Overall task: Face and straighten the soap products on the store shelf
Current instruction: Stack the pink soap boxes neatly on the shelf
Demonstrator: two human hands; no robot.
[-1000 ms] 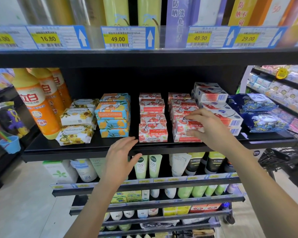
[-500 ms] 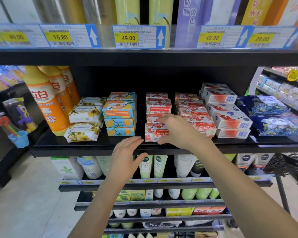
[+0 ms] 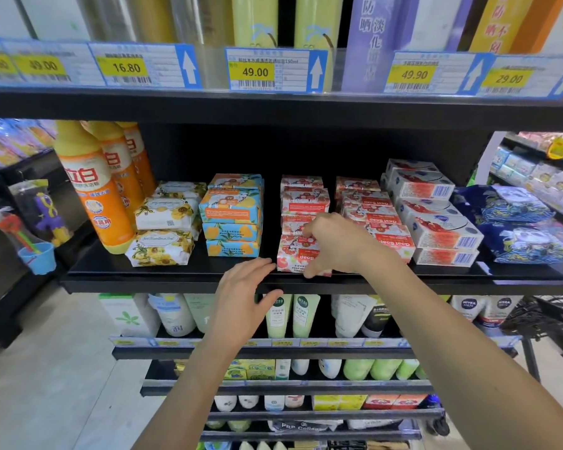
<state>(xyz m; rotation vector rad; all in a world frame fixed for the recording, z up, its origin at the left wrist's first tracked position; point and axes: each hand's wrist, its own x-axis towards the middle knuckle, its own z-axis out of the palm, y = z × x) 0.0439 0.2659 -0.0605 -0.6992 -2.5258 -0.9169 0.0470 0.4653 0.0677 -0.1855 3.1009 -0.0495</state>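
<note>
Soap boxes stand in stacks on the black shelf (image 3: pixel 176 274). My right hand (image 3: pixel 333 243) grips the front red Goat Soap box (image 3: pixel 293 256) at the bottom of the middle stack, thumb down at its front. More red boxes (image 3: pixel 304 203) sit behind it, and a second red stack (image 3: pixel 376 216) lies to its right. My left hand (image 3: pixel 244 295) rests with spread fingers on the shelf's front edge, just left of that box, holding nothing. Blue-and-orange soap boxes (image 3: pixel 231 216) and yellow-flowered ones (image 3: pixel 161 246) stand further left.
White-and-red boxes (image 3: pixel 436 222) and blue packets (image 3: pixel 520 228) fill the shelf's right end. Orange bottles (image 3: pixel 91 190) stand at its left end. Price tags (image 3: pixel 273 69) line the shelf above. Tubes and bottles (image 3: pixel 290 315) fill the lower shelves.
My right hand moved left from the right-hand red stack to the middle stack's front box and took hold of it. My left hand stayed at the shelf edge.
</note>
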